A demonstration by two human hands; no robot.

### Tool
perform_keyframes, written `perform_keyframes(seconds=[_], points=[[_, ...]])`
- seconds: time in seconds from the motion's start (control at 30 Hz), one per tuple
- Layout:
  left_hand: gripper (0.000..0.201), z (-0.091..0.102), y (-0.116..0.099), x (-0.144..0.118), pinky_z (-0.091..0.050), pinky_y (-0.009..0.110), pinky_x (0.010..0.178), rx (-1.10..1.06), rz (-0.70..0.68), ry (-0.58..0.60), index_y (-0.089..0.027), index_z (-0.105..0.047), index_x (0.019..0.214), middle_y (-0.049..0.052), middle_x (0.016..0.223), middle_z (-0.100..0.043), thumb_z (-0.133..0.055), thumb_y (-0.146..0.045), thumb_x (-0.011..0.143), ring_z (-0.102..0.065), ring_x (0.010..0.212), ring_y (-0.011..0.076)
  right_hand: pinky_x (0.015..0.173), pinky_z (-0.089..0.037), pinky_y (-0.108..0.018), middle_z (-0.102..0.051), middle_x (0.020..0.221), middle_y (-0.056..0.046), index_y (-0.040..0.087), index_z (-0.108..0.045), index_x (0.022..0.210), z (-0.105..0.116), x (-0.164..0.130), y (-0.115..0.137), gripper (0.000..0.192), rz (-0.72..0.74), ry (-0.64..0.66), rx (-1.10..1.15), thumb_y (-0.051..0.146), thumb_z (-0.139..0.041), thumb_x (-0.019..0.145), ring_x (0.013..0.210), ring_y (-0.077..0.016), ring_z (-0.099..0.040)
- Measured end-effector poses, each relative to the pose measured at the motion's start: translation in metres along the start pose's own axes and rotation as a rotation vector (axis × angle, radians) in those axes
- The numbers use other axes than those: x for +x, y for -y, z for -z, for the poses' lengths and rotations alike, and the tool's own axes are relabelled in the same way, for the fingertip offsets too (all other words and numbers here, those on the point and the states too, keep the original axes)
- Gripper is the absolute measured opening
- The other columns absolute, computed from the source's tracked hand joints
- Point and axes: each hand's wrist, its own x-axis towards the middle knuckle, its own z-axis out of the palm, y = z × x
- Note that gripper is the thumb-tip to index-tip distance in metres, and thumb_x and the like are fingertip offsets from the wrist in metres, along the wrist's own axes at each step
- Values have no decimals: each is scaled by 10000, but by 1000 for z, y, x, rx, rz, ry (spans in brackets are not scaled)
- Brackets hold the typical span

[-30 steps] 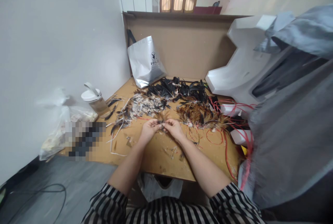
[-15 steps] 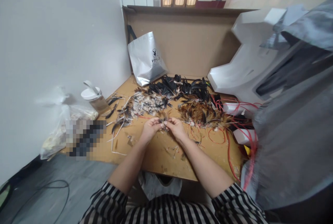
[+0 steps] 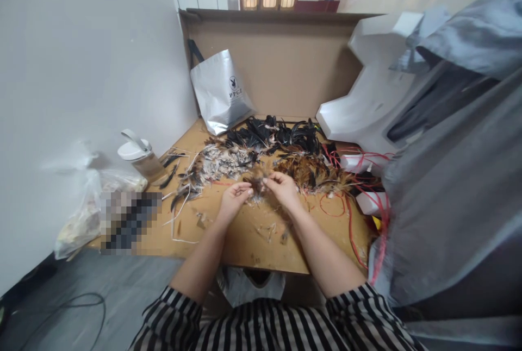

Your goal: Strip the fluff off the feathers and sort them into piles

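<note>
A small bunch of brown and dark feathers (image 3: 258,177) with pale fluffy ends is held low over the table. My right hand (image 3: 283,190) pinches it from the right with thumb and forefinger. On its other side, the thumb and fingertips of my left hand (image 3: 235,199) are drawn together at the bunch's edge. Just behind my hands lie a pile of greyish-white feathers (image 3: 224,161) to the left and a pile of golden-brown feathers (image 3: 312,170) to the right. Black feathers (image 3: 271,135) form a heap farther back.
A silver bag (image 3: 220,90) leans at the back against the cardboard (image 3: 285,63). On the left stand a white-lidded container (image 3: 141,158) and a clear plastic bag (image 3: 84,220). Red strings (image 3: 351,231) trail along the table's right side, beside grey cloth (image 3: 448,204). Feather scraps litter the tabletop (image 3: 244,250).
My hands have moved apart slightly, the right one rising a little with its fingers on the feathers. The whole view has shifted, so the surroundings appear farther left.
</note>
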Motion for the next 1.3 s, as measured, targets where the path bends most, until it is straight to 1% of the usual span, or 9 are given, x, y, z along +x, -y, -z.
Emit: perform_keyframes(seconds=[0.1,0.17,0.3,0.4,0.53,0.8,0.93,1.1,1.3], points=[[368,2,0,1,-427,209,517,19,-10,-4,-117,-572,868,55,689,-620,-644,-356,596,-560,590,112,427,-301,-192,-558,560,0,155,-534,648,34,-3,29,252,64,-90,-61,403,-582,642,438,-72,-415],[359,3,4,2,-424,207,514,16,-18,-9,-116,-575,862,61,693,-625,-636,-359,605,-560,585,110,386,-261,-190,-513,502,14,159,-521,633,59,-6,37,267,59,-158,-82,418,-586,635,390,-60,-363],[334,3,10,4,-408,193,489,-3,-26,-10,-120,-585,823,60,681,-629,-632,-366,602,-550,556,101,361,-221,-193,-423,418,36,158,-503,582,103,-8,20,299,-4,-332,-207,442,-598,597,360,-57,-317],[322,3,10,3,-399,187,478,0,-19,-13,-120,-591,795,56,660,-627,-638,-365,592,-549,548,101,355,-210,-199,-399,397,48,158,-509,573,120,-5,-4,309,-57,-397,-290,456,-592,577,347,-58,-302],[315,2,6,3,-396,187,466,-4,0,-37,-117,-591,764,48,619,-619,-650,-361,575,-539,513,95,361,-226,-205,-428,383,43,151,-527,551,124,2,-24,318,-101,-431,-386,465,-572,563,337,-62,-318],[311,2,11,4,-381,184,455,0,35,-46,-120,-594,743,50,610,-624,-660,-360,557,-543,506,99,369,-305,-191,-505,379,11,155,-536,545,126,11,-45,222,-180,-400,-559,365,-539,615,336,-87,-437],[303,2,13,5,-379,188,458,11,28,-47,-119,-595,748,46,606,-622,-653,-353,564,-543,506,100,345,-331,-184,-564,442,-9,163,-513,624,125,11,-49,148,-245,-395,-494,308,-539,636,339,-102,-489],[286,2,11,4,-379,186,461,10,16,-49,-121,-594,739,43,609,-620,-651,-344,569,-538,506,95,293,-309,-163,-613,548,-25,162,-467,814,123,5,-37,271,-264,-376,-318,324,-583,631,337,-99,-500],[285,1,7,3,-389,192,466,14,-2,-64,-121,-590,742,37,610,-614,-645,-350,581,-533,505,92,293,-293,-159,-597,571,-16,149,-496,777,130,-10,4,315,-143,-319,-235,396,-606,616,326,-64,-445]])
